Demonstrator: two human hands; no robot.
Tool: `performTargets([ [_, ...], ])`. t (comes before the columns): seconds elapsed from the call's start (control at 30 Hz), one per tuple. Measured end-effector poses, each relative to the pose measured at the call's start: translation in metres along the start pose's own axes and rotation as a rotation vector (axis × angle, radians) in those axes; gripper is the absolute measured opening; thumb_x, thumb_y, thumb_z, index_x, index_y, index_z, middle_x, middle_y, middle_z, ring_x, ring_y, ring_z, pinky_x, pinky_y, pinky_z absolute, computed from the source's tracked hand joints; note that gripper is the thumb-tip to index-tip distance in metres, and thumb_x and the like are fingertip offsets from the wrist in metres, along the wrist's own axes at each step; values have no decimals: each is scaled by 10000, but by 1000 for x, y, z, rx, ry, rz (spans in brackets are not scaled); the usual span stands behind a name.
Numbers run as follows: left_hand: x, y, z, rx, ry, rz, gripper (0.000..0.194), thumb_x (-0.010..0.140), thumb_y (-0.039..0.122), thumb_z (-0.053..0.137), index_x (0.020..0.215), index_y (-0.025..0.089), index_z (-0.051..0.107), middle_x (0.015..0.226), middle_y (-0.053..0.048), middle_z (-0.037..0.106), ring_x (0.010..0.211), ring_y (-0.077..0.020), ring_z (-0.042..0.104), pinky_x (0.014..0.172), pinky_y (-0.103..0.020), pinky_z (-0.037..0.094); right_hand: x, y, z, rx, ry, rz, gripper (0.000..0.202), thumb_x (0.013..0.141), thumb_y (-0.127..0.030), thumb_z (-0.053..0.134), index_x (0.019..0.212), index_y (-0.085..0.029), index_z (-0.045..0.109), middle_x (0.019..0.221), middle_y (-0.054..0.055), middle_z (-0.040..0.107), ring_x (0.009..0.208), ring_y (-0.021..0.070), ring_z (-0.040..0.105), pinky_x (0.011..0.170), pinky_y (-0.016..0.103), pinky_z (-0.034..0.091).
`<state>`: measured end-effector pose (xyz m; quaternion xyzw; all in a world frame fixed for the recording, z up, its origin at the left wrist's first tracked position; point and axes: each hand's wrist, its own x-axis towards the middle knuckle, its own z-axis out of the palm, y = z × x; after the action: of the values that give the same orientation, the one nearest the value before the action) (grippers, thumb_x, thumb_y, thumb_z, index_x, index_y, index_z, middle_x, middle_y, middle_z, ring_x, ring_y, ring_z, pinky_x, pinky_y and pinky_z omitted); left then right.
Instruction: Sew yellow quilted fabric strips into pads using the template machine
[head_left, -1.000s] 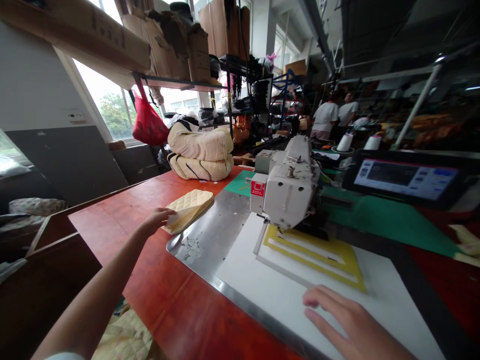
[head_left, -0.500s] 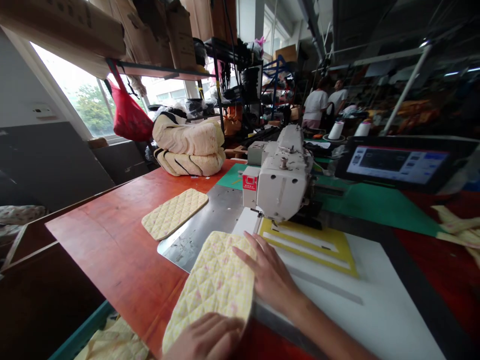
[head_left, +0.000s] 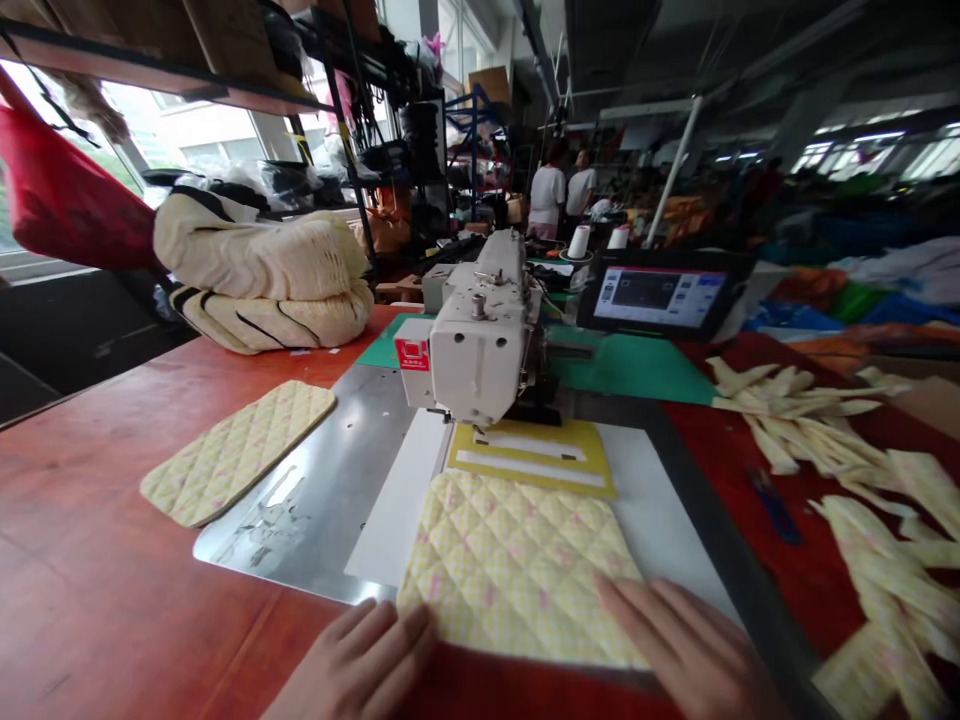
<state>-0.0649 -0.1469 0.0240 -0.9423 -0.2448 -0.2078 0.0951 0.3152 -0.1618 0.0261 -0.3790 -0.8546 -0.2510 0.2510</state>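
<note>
A yellow checked quilted pad (head_left: 517, 570) with pink spots lies in front of the sewing machine head (head_left: 480, 360), partly over the white plate (head_left: 660, 490). My left hand (head_left: 367, 650) grips its lower left corner, fingers close together and thumb hidden. At the right edge, my right hand (head_left: 675, 640) holds the pad with long fingers laid over its top; that thumb cannot be seen and the hand is slightly blurred. Just beyond the pad's far edge is a yellow slotted template (head_left: 536, 455), under the machine head.
Another quilted pad (head_left: 240, 450) rests at left, partly on the metal plate (head_left: 330, 500). A cream fabric stack (head_left: 262, 270) stands behind it. Right of the machine are a screen (head_left: 660, 295), fabric strips (head_left: 810, 410) and a blue-handled tool (head_left: 776, 505). Two people stand far back.
The pad has turned from lengthwise to crosswise and moved in front of the template. My right hand has shifted to its right edge, my left to its left corner. The view has swung right.
</note>
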Motion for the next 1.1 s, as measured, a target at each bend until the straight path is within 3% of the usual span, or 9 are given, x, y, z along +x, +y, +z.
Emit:
performTargets([
  [0.07,26,-13,14,-56,-27,-14,334,1049,168,369,1281,139,607,1164,-117,706,858,-210,656,753,-348,576,-5,8,15,-32,21,91,428,958,7,368,1172,-175,691,1166,20,666,1008,115,621,929,262,457],
  [0.17,52,-32,35,-116,-80,-144,245,1042,179,410,1168,161,620,1125,-111,681,894,-228,631,777,-370,552,-3,20,37,-81,2,166,408,950,17,409,1164,-173,700,1191,42,648,1054,109,628,957,241,479],
  [0.3,65,-47,54,-198,-64,-278,222,1054,185,394,1108,161,608,1088,-106,648,953,-220,602,836,-361,535,-1,35,42,-56,-6,145,316,959,-29,479,1095,-190,715,1165,31,649,1034,92,635,962,217,490],
  [0.4,71,-52,63,-201,-43,-315,232,1060,179,377,1091,159,606,1082,-104,632,959,-214,583,848,-353,529,-2,43,41,-43,-53,148,360,975,-34,425,1153,-175,704,1185,39,642,1057,86,640,982,203,498],
  [0.57,84,-57,71,-134,-48,-347,177,1032,148,436,1052,146,612,1031,-94,625,927,-228,549,832,-377,522,-1,45,44,-71,-62,164,336,990,-75,445,1226,-149,673,1243,42,625,1076,92,638,1014,220,484],
  [0.73,84,-56,72,-141,-12,-366,190,1006,109,458,1107,144,614,1003,-94,618,904,-224,541,798,-367,517,-4,40,38,19,-75,203,248,981,-92,496,1062,-161,720,1093,41,659,974,87,636,951,236,490],
  [0.93,86,-57,77,-134,2,-340,198,1019,134,442,1104,163,619,1007,-98,623,901,-214,553,791,-364,515,-8,46,48,-6,-128,266,383,963,-26,420,1211,-148,684,1153,63,647,1050,104,638,977,246,528],
  [1.1,86,-58,78,-123,-13,-352,207,1019,131,441,1122,165,617,1064,-101,636,943,-222,574,824,-380,517,-9,47,50,-2,-148,264,382,977,-35,412,1238,-143,670,1208,49,636,1101,109,621,1002,256,517],
])
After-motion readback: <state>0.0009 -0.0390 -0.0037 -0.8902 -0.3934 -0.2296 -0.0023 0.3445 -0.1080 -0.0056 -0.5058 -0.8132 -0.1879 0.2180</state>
